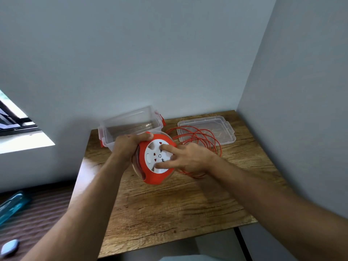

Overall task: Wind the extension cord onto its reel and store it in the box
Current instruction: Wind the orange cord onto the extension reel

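Note:
An orange reel (150, 178) with a white socket face is held tilted above the wooden table (169, 204). My left hand (128, 146) grips its upper left rim. My right hand (186, 157) rests on the white face, with fingers spread and pressed into its hollows. Loose orange cord (205, 140) lies in loops to the right, behind my right hand, partly over the lid. The clear box (131, 125) with orange clips stands open at the table's far left corner, just behind the reel.
The box's clear lid (224, 132) lies flat at the far right near the wall. Walls close in behind and on the right. A blue bottle (11, 206) and a pale blue object (9, 247) lie on a darker surface to the left.

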